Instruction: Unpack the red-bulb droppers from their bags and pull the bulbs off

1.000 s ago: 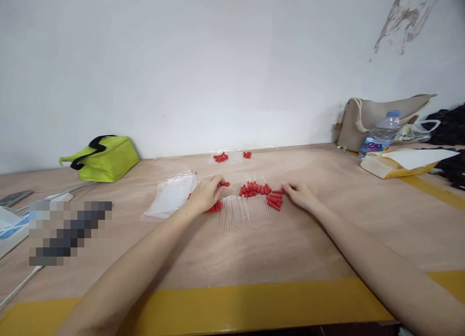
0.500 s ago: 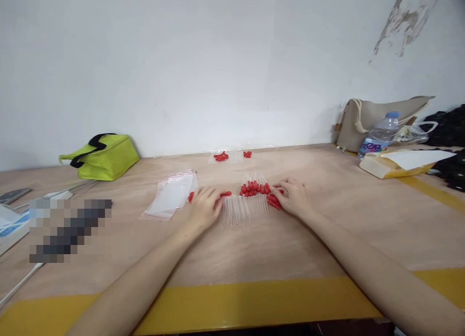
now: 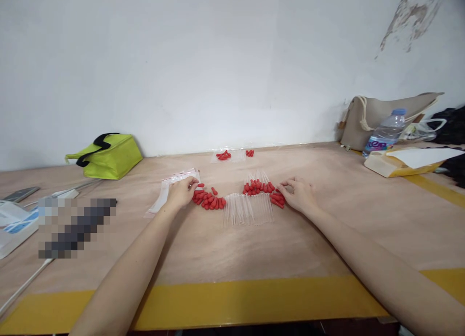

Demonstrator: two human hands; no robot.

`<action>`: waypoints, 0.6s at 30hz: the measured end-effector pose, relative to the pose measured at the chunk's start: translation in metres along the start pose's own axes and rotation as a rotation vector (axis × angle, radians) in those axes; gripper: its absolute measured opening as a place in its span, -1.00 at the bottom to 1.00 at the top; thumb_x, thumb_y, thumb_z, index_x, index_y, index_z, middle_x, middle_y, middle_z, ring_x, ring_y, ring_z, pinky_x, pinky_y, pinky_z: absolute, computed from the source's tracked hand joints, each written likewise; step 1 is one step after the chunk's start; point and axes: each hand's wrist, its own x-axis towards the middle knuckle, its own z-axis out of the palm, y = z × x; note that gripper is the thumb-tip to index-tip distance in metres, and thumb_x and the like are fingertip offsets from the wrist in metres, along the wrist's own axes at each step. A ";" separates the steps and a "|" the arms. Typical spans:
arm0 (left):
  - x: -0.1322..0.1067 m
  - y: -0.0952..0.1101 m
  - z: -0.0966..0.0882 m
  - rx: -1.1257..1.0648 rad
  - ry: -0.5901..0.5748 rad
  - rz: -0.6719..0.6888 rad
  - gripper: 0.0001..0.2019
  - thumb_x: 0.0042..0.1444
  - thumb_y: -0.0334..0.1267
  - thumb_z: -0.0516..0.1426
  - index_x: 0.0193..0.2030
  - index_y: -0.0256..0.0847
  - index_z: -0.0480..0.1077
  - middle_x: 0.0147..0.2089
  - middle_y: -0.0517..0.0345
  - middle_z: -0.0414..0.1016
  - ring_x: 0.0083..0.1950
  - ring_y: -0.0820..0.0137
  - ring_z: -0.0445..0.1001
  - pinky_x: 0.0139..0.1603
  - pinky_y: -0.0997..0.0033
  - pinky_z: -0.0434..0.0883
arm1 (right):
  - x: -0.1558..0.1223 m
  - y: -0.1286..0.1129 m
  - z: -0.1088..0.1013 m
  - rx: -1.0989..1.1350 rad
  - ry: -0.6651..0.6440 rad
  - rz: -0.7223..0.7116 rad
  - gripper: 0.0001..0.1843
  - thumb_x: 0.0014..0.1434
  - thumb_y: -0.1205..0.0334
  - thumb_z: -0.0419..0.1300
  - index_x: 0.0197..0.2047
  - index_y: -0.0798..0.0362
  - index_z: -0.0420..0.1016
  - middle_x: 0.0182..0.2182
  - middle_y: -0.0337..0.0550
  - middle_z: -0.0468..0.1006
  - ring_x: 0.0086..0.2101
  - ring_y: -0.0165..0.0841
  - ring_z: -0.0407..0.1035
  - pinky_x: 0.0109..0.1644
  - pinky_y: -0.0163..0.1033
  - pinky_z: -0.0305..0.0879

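My left hand (image 3: 182,192) is over the right edge of a stack of clear zip bags (image 3: 160,203), thumb and fingers pinched on a small red rubber bulb (image 3: 201,185). Just right of it lies a loose pile of red bulbs (image 3: 209,200), with a single bulb (image 3: 214,191) behind. In the middle, thin clear tubes (image 3: 247,210) lie side by side in a row. Beyond them, more clear tubes bear red bulbs (image 3: 257,186) at their near ends. My right hand (image 3: 298,194) rests with parted, curved fingers beside a small group of red bulbs (image 3: 277,199).
At the wall lie clear bags with red bulbs (image 3: 224,155). A lime green bag (image 3: 112,157) stands at the back left, near a power strip (image 3: 18,224) and cables. A water bottle (image 3: 381,135), a beige bag (image 3: 358,123) and an opened envelope (image 3: 388,164) are at the right.
My left hand has moved left from the near row of tubes to the bags' edge, uncovering the loose red bulbs. My right hand stays almost in place. The view has shifted slightly.
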 end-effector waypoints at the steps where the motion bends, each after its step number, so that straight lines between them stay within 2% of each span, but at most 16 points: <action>1: 0.002 -0.005 0.002 -0.032 -0.018 -0.012 -0.80 0.06 -0.23 -0.01 -0.25 -0.10 0.41 -0.20 0.15 0.51 -0.12 0.25 0.41 -0.08 0.30 0.24 | -0.001 0.000 0.000 0.000 -0.002 0.005 -0.74 0.07 0.03 0.05 -0.36 -0.07 0.51 -0.28 -0.19 0.45 -0.18 -0.25 0.29 -0.11 -0.10 -0.01; 7: 0.011 -0.028 0.014 -0.195 -0.118 -0.020 -0.72 0.01 -0.31 -0.07 -0.24 -0.20 0.42 -0.20 0.10 0.52 -0.17 0.33 0.46 -0.12 0.39 0.34 | 0.003 -0.006 -0.006 0.003 -0.034 0.051 -0.73 0.07 0.02 0.03 -0.34 -0.09 0.51 -0.30 -0.18 0.48 -0.23 -0.27 0.31 -0.14 -0.12 0.04; 11: 0.010 -0.031 0.017 -0.294 -0.135 -0.019 -0.68 -0.03 -0.36 -0.11 -0.20 -0.26 0.39 -0.21 0.08 0.52 -0.18 0.38 0.47 -0.14 0.41 0.37 | 0.029 -0.014 -0.013 -0.044 -0.162 0.136 -0.75 0.05 0.08 0.03 -0.34 -0.05 0.50 -0.33 -0.18 0.53 -0.28 -0.31 0.36 -0.22 -0.21 0.12; 15: 0.008 -0.030 0.017 -0.337 -0.087 -0.024 -0.68 0.00 -0.36 -0.13 -0.20 -0.29 0.38 -0.20 0.04 0.52 -0.22 0.37 0.48 -0.16 0.38 0.39 | 0.061 -0.019 -0.007 -0.096 -0.252 0.219 -0.70 -0.06 0.00 0.12 -0.54 0.06 0.48 -0.56 -0.09 0.49 -0.46 -0.27 0.37 -0.38 -0.22 0.16; 18: 0.007 -0.029 0.014 -0.330 0.008 -0.027 -0.68 0.04 -0.34 -0.14 -0.20 -0.28 0.38 -0.14 0.01 0.49 -0.17 0.35 0.46 -0.11 0.33 0.37 | 0.073 -0.023 0.005 -0.115 -0.260 0.195 -0.71 -0.15 0.02 0.19 -0.64 0.09 0.44 -0.66 -0.09 0.43 -0.50 -0.28 0.36 -0.43 -0.23 0.17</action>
